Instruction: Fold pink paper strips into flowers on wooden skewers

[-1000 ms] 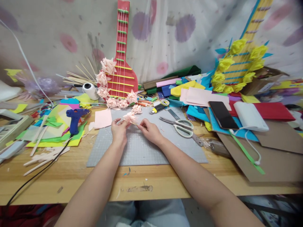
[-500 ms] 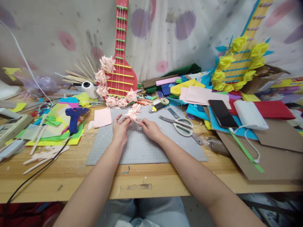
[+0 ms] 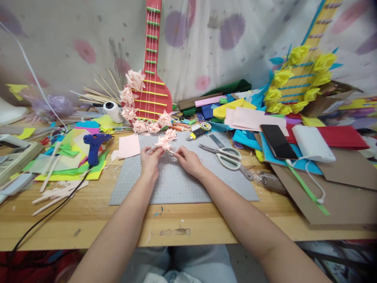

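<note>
My left hand is closed around the base of a pale pink paper flower, just above the grey cutting mat. A thin pale stick reaches from the flower to my right hand, whose thumb and fingers pinch its near end. Right behind the held flower is another pink paper flower; whether the two touch I cannot tell. A red paper-covered guitar stands upright beyond my hands, with pink flowers along its lower left edge and bottom.
Scissors and a yellow-black cutter lie on the mat. Left are a blue glue gun, its cord and paper scraps. A pink paper square touches the mat. A phone and a white power bank lie right.
My hands stay closed on the flower and its stick, almost in the same place. The whole view has shifted slightly to the right.
</note>
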The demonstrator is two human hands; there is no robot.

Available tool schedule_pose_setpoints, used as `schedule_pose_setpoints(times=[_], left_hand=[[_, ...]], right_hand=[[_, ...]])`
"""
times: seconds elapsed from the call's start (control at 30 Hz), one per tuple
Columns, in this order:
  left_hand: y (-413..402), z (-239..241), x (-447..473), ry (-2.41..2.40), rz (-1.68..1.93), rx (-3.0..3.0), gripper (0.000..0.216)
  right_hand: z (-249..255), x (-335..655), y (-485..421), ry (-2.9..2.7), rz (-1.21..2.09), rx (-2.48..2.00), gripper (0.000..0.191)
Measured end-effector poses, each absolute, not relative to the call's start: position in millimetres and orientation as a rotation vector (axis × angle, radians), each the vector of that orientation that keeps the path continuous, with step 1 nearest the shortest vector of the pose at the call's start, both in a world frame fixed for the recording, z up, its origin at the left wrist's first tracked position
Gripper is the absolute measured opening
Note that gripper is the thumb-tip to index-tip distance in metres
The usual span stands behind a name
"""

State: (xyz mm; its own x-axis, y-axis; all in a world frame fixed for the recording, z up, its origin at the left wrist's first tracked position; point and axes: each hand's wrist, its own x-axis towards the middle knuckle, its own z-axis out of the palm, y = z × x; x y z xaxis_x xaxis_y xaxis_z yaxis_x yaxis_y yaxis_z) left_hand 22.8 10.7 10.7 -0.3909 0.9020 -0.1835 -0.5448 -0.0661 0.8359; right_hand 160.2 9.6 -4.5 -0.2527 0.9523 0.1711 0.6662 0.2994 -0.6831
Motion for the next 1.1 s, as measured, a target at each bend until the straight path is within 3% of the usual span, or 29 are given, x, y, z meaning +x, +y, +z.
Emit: schedule_pose_setpoints(times=[1.1], left_hand=[[10.6, 10.6, 19.6, 1.14, 1.618, 0.471, 0.038]], right_hand=[[-1.9, 162.1, 8.6, -2.117, 0.416, -1.537, 0.024]])
